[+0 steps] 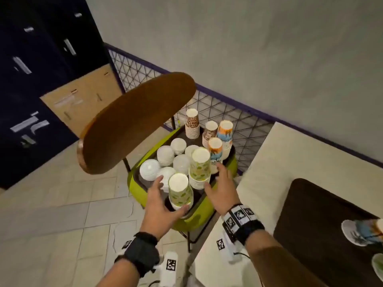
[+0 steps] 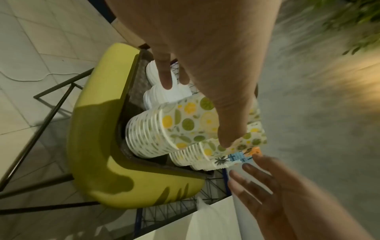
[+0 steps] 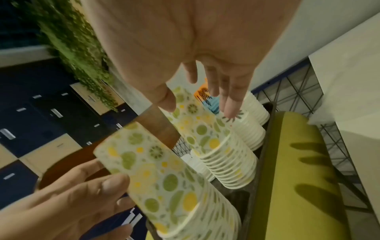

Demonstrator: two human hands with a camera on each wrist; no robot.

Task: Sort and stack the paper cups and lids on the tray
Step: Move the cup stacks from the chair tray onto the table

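Observation:
A dark tray (image 1: pixel 145 182) lies on a green chair seat and holds upside-down cup stacks and white lid stacks (image 1: pixel 150 169). My left hand (image 1: pixel 172 194) spreads around the near lemon-print stack (image 1: pixel 180 193), thumb at its base and fingers straight behind it. The left wrist view shows this hand (image 2: pixel 197 113) over that stack (image 2: pixel 164 129). My right hand (image 1: pixel 214 176) hovers open just right of the second lemon-print stack (image 1: pixel 200 166), holding nothing; its fingers (image 3: pixel 230 112) point at the palm-print stack (image 1: pixel 215 152). Brown-print stacks (image 1: pixel 192 123) stand at the tray's far end.
The chair's brown backrest (image 1: pixel 134 125) leans over the tray's left side. A white table (image 1: pixel 290 162) stands on the right, carrying a second dark tray (image 1: pixel 321 214) with a few cups (image 1: pixel 360 233). Behind the chair runs a wire mesh fence (image 1: pixel 207 104).

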